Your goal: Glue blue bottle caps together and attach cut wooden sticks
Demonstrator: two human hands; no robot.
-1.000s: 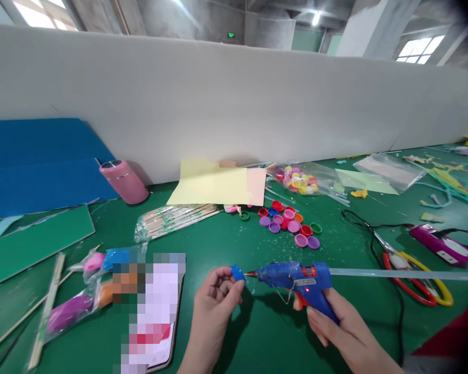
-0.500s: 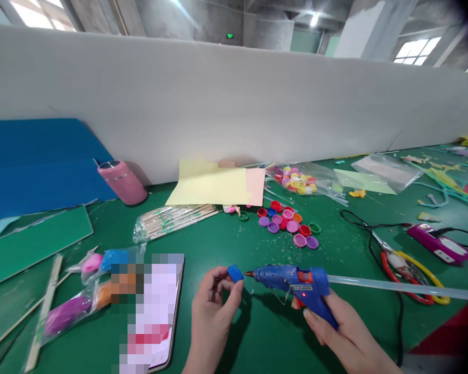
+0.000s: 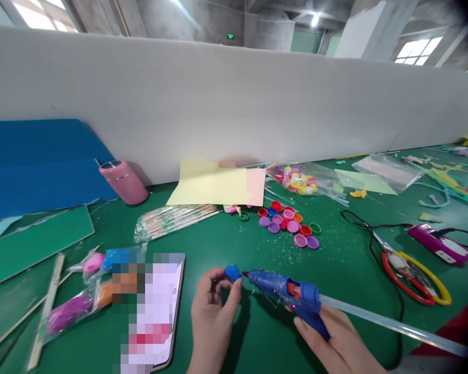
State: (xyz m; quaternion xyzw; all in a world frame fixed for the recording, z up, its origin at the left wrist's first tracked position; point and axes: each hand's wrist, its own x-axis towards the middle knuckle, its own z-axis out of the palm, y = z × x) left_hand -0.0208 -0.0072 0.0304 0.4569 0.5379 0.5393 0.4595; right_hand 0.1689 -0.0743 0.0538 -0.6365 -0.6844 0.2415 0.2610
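Note:
Between thumb and fingers, my left hand [image 3: 217, 306] pinches a small blue piece [image 3: 233, 272], perhaps a bottle cap; its exact kind is unclear. My right hand [image 3: 331, 332] is wrapped round the handle of a blue hot glue gun [image 3: 284, 288]. The gun's nozzle points left and its tip is at the blue piece, touching or nearly so. A long clear glue stick [image 3: 393, 326] juts from the gun's back, slanting down to the right. A small red light glows on the gun's side.
Colourful bottle caps [image 3: 292, 226] lie beyond the gun. Left are a phone [image 3: 167, 311], bagged clay [image 3: 70, 314] and wrapped wooden sticks [image 3: 175, 221]. A pink flask [image 3: 124, 182] leans near the white partition [image 3: 218, 104]. Right are pliers [image 3: 409, 275], a black cable and a purple power strip [image 3: 439, 243].
The glue gun has tilted, its back end and glue stick dropping, and shifted slightly left so the nozzle meets the blue piece. The blue piece has turned a little in my left fingers.

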